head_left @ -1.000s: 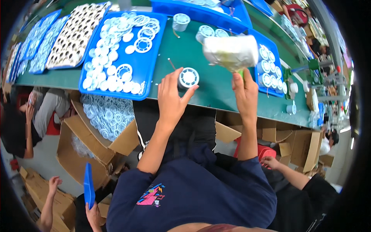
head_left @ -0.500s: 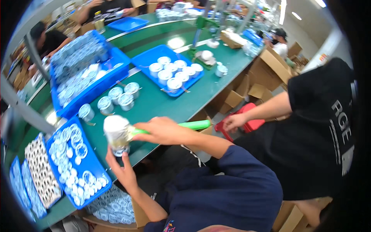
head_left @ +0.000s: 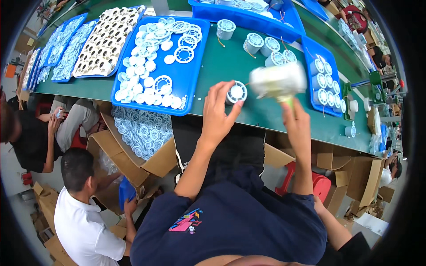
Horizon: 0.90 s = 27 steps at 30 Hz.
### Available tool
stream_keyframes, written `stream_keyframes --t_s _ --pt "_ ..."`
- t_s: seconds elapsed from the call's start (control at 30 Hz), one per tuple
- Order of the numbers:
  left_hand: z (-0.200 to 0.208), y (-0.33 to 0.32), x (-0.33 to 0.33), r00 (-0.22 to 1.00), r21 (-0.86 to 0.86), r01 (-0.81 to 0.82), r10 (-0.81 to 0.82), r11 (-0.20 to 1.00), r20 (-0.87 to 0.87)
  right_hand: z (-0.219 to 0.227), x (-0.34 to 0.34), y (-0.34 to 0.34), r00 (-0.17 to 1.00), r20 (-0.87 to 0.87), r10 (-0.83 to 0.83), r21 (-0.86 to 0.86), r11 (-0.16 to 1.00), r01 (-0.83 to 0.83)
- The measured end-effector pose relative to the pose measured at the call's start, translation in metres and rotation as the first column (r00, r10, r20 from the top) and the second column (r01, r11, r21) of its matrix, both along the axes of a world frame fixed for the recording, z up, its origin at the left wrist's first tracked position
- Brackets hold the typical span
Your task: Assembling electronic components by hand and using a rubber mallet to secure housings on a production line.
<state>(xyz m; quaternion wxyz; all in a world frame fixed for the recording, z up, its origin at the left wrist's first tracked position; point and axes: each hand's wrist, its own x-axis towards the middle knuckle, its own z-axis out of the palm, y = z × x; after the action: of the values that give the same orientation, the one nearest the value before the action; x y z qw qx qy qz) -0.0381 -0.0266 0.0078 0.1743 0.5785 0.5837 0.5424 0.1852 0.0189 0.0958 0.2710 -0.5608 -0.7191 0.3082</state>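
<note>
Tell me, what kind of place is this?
Probably a factory assembly line. A long green workbench carries blue trays full of small white plastic rings and discs, cardboard boxes of more parts sit below, and the left hand holds a round white part while the right hand grips a mallet.

Both my arms are stretched out forward from the dark blue sleeves, bare from the elbow on. My left hand (head_left: 219, 113) is up front, wrist bent a bit, fingers (head_left: 222, 88) curled and pinching with the thumb out to the right. My right hand (head_left: 296, 119) is raised next to it, closed in a fist grip, forearm running nearly straight up.
</note>
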Motion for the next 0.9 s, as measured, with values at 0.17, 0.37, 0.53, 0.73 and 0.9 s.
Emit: stream_keyframes --t_s 0.17,0.37,0.53,0.73,0.9 --pt "-0.006 0.000 -0.005 0.995 -0.009 -0.046 0.046 0.999 0.094 0.004 0.003 0.003 0.982 -0.178 -0.065 -0.038 0.998 0.059" --pt "0.003 0.002 0.004 0.999 -0.031 -0.022 0.024 0.999 0.033 -0.017 0.012 0.002 0.997 0.061 0.053 0.024 0.998 -0.055" --pt "0.000 0.004 0.000 0.997 -0.021 -0.019 0.021 1.000 0.080 -0.007 0.003 0.002 0.901 -0.364 -0.238 -0.126 0.971 0.205" --pt "-0.002 0.002 -0.001 0.995 -0.057 -0.076 0.080 0.995 0.064 -0.001 0.013 0.021 1.000 -0.011 -0.016 -0.021 1.000 0.015" --pt "0.004 -0.001 -0.013 0.659 -0.009 0.178 -0.112 0.984 0.744 -0.004 0.006 0.020 0.965 -0.215 -0.147 -0.035 0.989 0.143"
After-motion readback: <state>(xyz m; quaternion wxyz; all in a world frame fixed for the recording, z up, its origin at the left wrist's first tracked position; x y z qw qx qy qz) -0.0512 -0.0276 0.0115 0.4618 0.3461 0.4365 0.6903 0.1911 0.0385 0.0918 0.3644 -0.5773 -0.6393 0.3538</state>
